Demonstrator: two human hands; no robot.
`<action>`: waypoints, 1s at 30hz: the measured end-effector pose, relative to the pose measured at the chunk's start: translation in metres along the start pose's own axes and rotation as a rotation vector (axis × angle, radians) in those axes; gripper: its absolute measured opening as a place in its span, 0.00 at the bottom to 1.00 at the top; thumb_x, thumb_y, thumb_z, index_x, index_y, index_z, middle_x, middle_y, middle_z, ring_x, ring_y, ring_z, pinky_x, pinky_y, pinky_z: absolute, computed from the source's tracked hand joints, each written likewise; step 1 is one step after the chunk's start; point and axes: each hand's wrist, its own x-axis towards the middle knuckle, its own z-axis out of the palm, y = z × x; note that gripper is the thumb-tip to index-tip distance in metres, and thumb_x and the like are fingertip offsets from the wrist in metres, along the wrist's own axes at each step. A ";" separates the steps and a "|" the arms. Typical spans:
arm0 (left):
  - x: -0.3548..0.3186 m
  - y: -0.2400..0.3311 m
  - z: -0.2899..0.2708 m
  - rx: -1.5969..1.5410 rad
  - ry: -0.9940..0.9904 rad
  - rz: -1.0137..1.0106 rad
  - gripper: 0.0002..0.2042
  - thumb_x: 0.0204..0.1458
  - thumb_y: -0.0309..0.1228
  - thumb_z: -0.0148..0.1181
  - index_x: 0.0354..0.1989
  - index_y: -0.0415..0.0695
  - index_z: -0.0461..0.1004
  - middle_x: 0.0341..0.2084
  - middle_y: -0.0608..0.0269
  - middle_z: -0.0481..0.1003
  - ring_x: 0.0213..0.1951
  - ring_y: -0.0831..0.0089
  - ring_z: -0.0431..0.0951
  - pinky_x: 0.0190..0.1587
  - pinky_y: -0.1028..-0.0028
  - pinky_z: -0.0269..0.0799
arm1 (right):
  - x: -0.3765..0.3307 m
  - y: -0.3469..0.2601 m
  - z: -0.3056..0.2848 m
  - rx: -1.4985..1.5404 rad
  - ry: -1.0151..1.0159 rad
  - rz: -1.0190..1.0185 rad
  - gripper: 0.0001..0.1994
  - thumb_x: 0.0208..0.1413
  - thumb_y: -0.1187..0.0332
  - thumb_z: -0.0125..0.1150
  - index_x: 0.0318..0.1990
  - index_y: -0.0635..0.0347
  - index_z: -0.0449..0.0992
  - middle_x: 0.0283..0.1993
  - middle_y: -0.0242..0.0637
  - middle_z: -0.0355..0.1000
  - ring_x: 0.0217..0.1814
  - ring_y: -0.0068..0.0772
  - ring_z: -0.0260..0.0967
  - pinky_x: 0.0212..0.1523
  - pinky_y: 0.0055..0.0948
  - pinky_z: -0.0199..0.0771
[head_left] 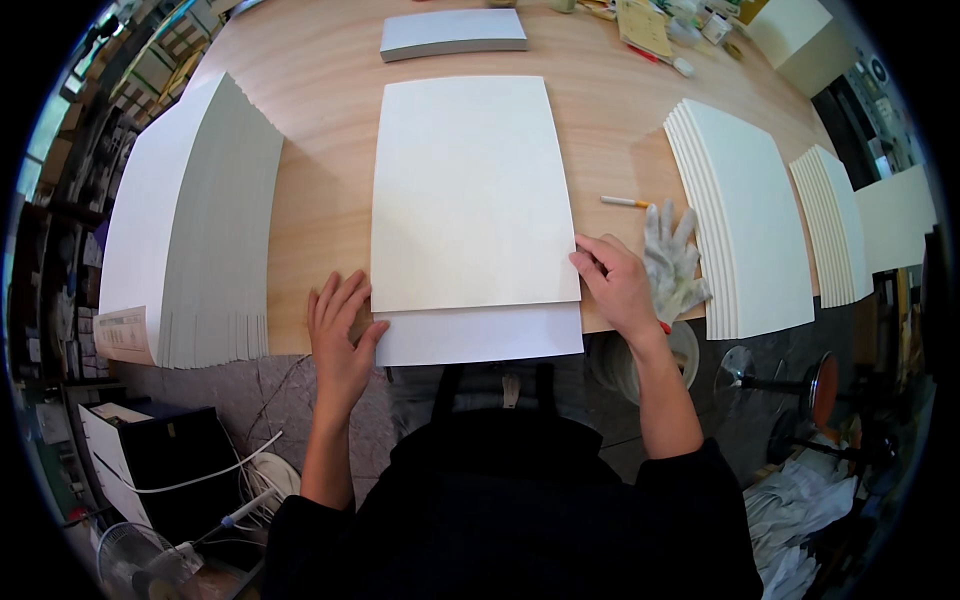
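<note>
In front of me a cream-white board lies on a white sheet, whose near strip shows below the board and reaches the table's front edge. My left hand rests beside the lower left corner, fingers spread and thumb at the sheet's left edge. At the board's right edge, my right hand is closed, with thumb and fingertips pinching the side. Just right of that hand lie a pale work glove and a pen-like stick with a white and an orange part.
A tall stack of white sheets stands at left. Stacks of thick white boards and narrower boards stand at right. A white paper block lies at the back, near a yellow pad. Below the table are a stool and a bucket.
</note>
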 end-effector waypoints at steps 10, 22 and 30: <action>0.000 0.001 0.000 0.010 -0.021 0.005 0.27 0.50 0.27 0.72 0.61 0.44 0.76 0.68 0.58 0.73 0.75 0.51 0.60 0.79 0.47 0.42 | -0.002 0.003 0.001 -0.001 0.029 -0.004 0.12 0.61 0.69 0.68 0.50 0.63 0.83 0.34 0.37 0.76 0.30 0.34 0.73 0.36 0.31 0.74; 0.050 0.103 -0.005 0.233 -0.481 0.549 0.53 0.32 0.48 0.83 0.72 0.46 0.66 0.72 0.51 0.64 0.70 0.51 0.66 0.70 0.53 0.63 | -0.048 -0.017 -0.020 0.198 0.200 -0.087 0.13 0.66 0.78 0.54 0.55 0.69 0.78 0.47 0.43 0.79 0.49 0.41 0.78 0.53 0.35 0.78; 0.057 0.093 -0.015 0.085 -0.525 0.470 0.45 0.42 0.38 0.81 0.72 0.47 0.66 0.73 0.51 0.63 0.68 0.47 0.68 0.68 0.54 0.69 | -0.086 -0.043 -0.026 0.012 -0.085 -0.180 0.37 0.51 0.71 0.74 0.71 0.54 0.69 0.76 0.47 0.59 0.83 0.56 0.47 0.79 0.49 0.53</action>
